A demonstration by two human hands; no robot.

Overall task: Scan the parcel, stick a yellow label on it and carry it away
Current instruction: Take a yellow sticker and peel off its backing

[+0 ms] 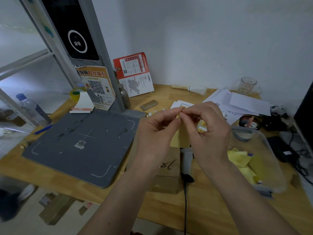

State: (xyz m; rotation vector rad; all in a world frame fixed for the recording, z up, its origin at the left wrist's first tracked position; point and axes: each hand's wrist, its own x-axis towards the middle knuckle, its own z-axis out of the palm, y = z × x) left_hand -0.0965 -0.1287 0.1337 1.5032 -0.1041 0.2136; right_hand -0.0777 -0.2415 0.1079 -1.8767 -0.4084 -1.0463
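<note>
A brown cardboard parcel (166,175) with "38" handwritten on it lies on the wooden desk, under my forearms. Above it my left hand (155,133) and my right hand (205,128) meet at the fingertips, both pinching the top edge of a yellow label sheet (179,138) that hangs down between them. A grey handheld scanner (186,160) with a black cable lies just right of the parcel. More yellow labels (202,126) show behind my right hand.
A grey scanning mat (81,143) with a camera post fills the left of the desk. A clear plastic tub (259,160) holding yellow backing scraps stands at right. White papers (242,102), a glass, cables and a dark monitor edge crowd the back right.
</note>
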